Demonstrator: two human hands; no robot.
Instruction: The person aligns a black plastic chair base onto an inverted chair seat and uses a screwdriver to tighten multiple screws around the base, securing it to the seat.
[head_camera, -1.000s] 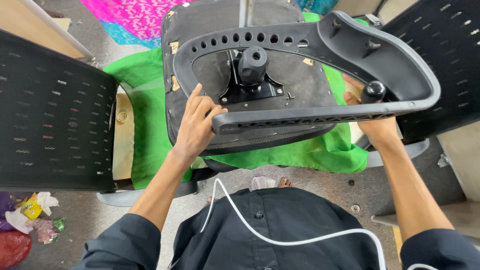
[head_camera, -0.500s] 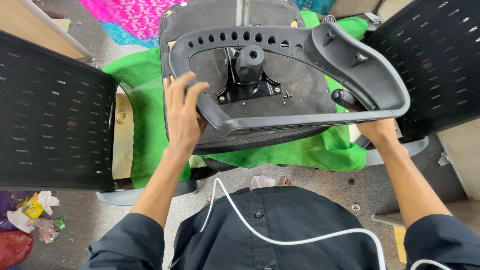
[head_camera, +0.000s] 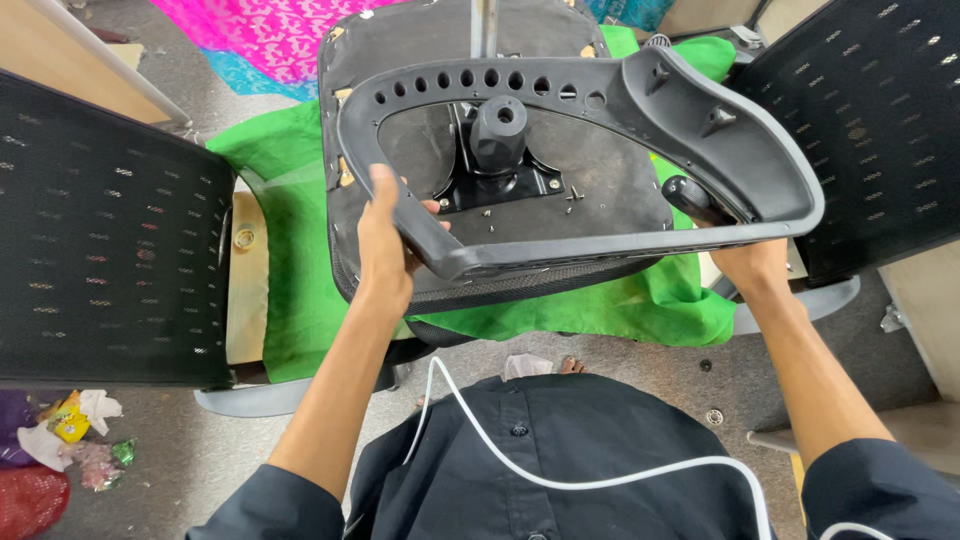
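I hold a grey plastic chair frame (head_camera: 700, 120), a curved loop with a row of holes along its far side, above an upturned black chair seat (head_camera: 600, 200). My left hand (head_camera: 385, 245) grips the frame's near left corner. My right hand (head_camera: 750, 262) holds its near right side from below, beside a black knob (head_camera: 685, 195). The seat's black metal mechanism with its round socket (head_camera: 498, 130) shows through the frame's opening. The seat lies on a green cloth (head_camera: 290, 250).
Black mesh chair backs stand at the left (head_camera: 100, 270) and right (head_camera: 880, 130). A pink patterned cloth (head_camera: 260, 30) lies at the far side. Crumpled wrappers (head_camera: 60, 430) litter the floor at lower left. A white cable (head_camera: 560, 480) crosses my black shirt.
The frame has tilted up and shifted right over the seat. My left hand moved from the seat's front edge up onto the frame's left corner. My right hand kept its hold.
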